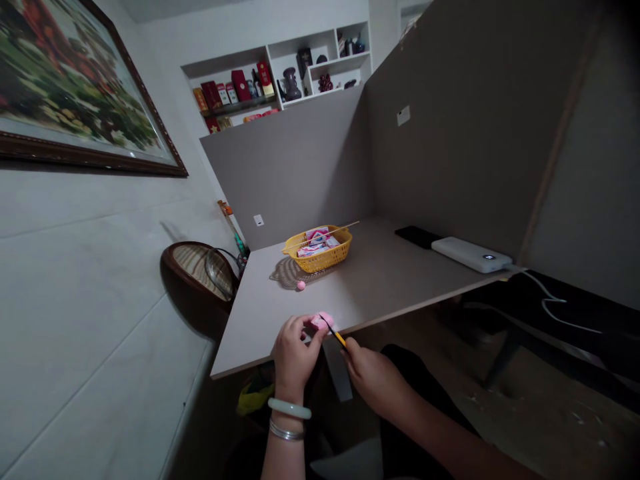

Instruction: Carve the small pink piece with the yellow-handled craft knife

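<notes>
Near the table's front edge, my left hand (pixel 291 353) pinches a small pink lump (pixel 324 320) between thumb and fingers. What the lump is made of I cannot make out. My right hand (pixel 373 370) is closed on a slim tool with a yellow handle (pixel 340 339) and a thin dark tip. That tip meets the pink lump from the right. A small pink ball (pixel 301 285) rests on the table beyond my hands. Behind it stands a yellow plastic basket (pixel 325 260) with colourful packets (pixel 320 243) inside and a thin stick (pixel 345 227) lying across its rim.
The grey table (pixel 260 333) has upright panels (pixel 300 173) at its back and right. On its right side lie a black phone-like slab (pixel 417 236) and a white power bank (pixel 470 255) with a cable. A brown round-backed chair (pixel 195 287) stands left of the table.
</notes>
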A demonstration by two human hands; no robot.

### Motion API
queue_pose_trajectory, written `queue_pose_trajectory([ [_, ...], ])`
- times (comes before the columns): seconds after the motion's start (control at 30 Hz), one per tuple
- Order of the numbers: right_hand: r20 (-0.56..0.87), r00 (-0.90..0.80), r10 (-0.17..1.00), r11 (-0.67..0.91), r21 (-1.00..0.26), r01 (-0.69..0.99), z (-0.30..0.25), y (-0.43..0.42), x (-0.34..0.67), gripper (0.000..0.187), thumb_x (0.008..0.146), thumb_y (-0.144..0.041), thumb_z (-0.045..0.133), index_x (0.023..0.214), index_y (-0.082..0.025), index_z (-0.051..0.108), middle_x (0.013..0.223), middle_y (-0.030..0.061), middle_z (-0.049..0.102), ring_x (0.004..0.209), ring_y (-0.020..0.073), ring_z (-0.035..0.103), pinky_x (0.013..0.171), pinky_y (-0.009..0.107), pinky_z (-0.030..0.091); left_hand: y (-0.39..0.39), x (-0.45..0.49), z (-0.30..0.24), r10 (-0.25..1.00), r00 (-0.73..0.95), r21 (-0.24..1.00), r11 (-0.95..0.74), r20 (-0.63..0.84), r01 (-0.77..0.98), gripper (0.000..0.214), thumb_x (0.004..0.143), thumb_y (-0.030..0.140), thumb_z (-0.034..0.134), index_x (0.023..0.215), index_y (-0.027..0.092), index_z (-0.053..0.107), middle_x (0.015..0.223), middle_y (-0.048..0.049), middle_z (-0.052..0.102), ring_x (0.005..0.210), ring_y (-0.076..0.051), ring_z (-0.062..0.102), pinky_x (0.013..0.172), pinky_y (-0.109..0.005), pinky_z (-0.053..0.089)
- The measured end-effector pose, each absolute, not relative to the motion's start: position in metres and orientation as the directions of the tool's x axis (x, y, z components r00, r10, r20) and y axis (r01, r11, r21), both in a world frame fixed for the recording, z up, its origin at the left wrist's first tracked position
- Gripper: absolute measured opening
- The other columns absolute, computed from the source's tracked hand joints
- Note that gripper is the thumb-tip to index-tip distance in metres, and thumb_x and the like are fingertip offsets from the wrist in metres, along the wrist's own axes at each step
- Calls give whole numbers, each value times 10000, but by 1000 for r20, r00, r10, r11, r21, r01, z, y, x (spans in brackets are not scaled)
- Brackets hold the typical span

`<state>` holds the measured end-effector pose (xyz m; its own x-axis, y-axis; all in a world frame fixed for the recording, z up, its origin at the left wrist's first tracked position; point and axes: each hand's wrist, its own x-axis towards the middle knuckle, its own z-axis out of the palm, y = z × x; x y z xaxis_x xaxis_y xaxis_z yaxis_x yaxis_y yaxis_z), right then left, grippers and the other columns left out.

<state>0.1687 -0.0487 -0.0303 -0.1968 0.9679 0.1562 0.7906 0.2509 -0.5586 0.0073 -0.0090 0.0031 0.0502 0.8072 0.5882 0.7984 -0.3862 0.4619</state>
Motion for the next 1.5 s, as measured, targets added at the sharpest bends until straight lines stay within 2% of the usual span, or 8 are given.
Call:
queue_pose_trajectory([
  [0.23,129,-166,978,210,-579,788,-47,-54,169,245,991,-291,261,861,-213,453,723,28,671,647,151,647,512,235,224,-11,9,5,801,52,454,-390,596,801,213,802,392,634,931,223,636,853,-17,637,697,-141,566,657,-258,466],
  [0.47,170,-190,967,253,-551,795,-35,-47,167,219,986,-281,285,898,-204,469,765,43,687,681,165,663,515,242,222,-9,8,2,809,39,461,-374,587,804,227,812,405,619,932,213,634,853,-25,636,716,-151,581,667,-264,466],
  [0.67,112,-168,979,202,-544,815,-45,-57,172,252,991,-282,263,870,-199,468,713,40,672,643,165,657,501,244,211,-10,9,3,811,59,459,-388,583,800,231,813,419,621,941,227,635,851,-13,633,716,-144,574,666,-261,461],
  [0.87,195,-192,962,267,-509,818,-33,-46,169,224,985,-271,288,886,-200,476,752,41,682,663,160,657,506,247,204,-8,8,1,799,35,450,-373,601,811,217,807,410,629,915,222,638,838,-17,635,705,-152,566,661,-269,459],
  [1.07,140,-162,977,213,-544,811,-48,-54,171,240,989,-288,277,868,-203,465,702,29,667,638,154,651,504,235,212,-10,8,2,802,65,451,-398,593,799,223,808,401,635,946,226,631,855,-14,632,707,-145,564,668,-263,458],
  [1.27,163,-194,967,252,-553,794,-34,-48,170,227,984,-280,283,874,-202,465,756,47,680,675,163,655,512,235,213,-9,8,2,808,51,445,-375,587,813,208,822,404,618,925,223,630,852,-12,632,717,-146,561,675,-269,458],
  [1.43,147,-168,975,223,-580,784,-48,-56,175,251,983,-314,274,847,-209,457,664,16,641,594,150,625,498,239,189,-12,9,3,800,88,431,-409,594,804,199,799,360,657,952,240,613,874,-1,625,718,-144,561,681,-272,462],
  [1.5,158,-166,973,228,-584,779,-53,-59,177,255,982,-325,270,842,-214,452,654,8,631,582,146,616,496,236,188,-14,9,3,780,112,403,-434,615,806,204,793,342,667,958,240,606,897,-6,622,780,-157,576,719,-283,469],
])
